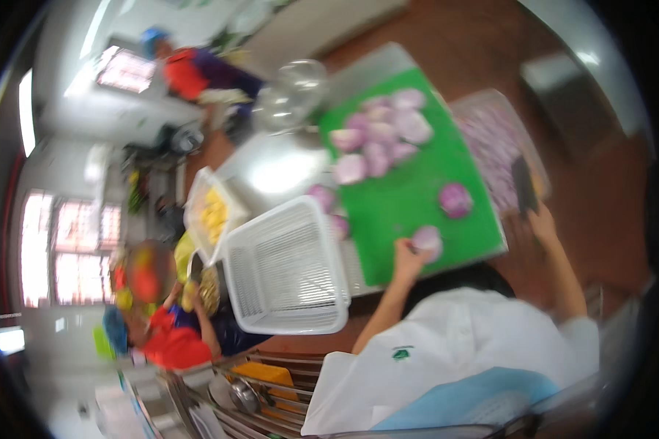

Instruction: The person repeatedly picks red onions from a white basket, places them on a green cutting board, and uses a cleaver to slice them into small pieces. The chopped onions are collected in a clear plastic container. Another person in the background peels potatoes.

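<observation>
My left hand [409, 260] grips a peeled purple onion [428, 243] near the front edge of the green cutting board [406, 217]. My right hand [541, 222] is closed around the handle of a knife, its broad blade [523, 182] raised beside the board over a clear tub of chopped onion [489, 142]. A darker purple onion [455, 200] lies on the board between the hands. Several peeled onions [381, 131] are heaped at the board's far part. More onions [322, 197] rest beside its left edge.
An empty white plastic basket [287, 269] stands left of the board. Behind it are a white container of yellow pieces [211, 217] and clear bowls [292, 96] on the steel table [285, 170]. A co-worker [170, 335] works at the left; another person [192, 71] stands farther off. A metal rack [302, 378] is at the bottom.
</observation>
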{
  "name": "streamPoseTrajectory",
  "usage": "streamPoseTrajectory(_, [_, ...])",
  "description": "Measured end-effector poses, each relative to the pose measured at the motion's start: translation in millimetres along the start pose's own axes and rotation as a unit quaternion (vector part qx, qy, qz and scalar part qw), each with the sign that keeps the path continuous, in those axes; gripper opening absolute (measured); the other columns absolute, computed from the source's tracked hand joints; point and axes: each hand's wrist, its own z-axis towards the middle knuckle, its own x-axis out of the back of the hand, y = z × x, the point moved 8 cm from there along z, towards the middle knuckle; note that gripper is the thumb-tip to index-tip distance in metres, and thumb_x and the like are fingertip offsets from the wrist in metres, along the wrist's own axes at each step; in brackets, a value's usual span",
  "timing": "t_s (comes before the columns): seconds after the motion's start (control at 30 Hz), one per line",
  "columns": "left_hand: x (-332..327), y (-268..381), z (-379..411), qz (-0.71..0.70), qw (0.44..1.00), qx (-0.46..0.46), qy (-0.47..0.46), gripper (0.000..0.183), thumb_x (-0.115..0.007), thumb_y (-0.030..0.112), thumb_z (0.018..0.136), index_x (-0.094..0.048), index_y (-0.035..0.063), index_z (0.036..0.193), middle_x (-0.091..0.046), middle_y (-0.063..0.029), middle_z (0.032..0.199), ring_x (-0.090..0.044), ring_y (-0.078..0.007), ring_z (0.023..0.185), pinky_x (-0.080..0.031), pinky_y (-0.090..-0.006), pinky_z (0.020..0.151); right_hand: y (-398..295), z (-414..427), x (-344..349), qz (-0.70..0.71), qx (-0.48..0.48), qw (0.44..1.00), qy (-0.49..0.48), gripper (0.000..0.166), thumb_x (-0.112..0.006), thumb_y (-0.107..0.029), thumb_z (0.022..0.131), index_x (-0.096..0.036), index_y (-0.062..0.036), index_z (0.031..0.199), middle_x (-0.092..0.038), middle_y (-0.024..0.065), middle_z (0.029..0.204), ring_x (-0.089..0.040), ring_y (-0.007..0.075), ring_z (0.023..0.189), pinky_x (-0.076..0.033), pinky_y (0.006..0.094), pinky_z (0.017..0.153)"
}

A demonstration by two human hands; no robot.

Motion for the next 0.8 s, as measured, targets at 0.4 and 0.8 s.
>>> streamPoseTrajectory(0.4, [109,89,2,0.233,0.926,-0.193,0.226,0.052,-0.069,0.009,0.073,-0.046,0.0016,0.119,-0.054,-0.0173,0.113,-0.049,-0.0362,0.109,-0.038,-0.0432,0.096,-103,-55,-30,0.109,0.079,0.990,-0.049,0.022,-0.051,-0.010,0.089,-0.055,-0.0033,0.110,-0.058,0.0078,0.068,-0.056,0.0151,0.055,-0.043,0.0324,0.050])
streamPoseTrajectory(0.8, [82,85,-18,0.302,0.901,-0.256,0.175,0.058,-0.075,0.014,0.067,-0.049,0.0057,0.119,-0.050,-0.0172,0.117,-0.045,-0.0382,0.110,-0.038,-0.0468,0.093,-86,-86,-47,0.134,-0.021,0.986,-0.102,0.025,-0.054,-0.016,0.089,-0.056,-0.0039,0.111,-0.059,0.0085,0.065,-0.056,0.0164,0.052,-0.044,0.0326,0.051])
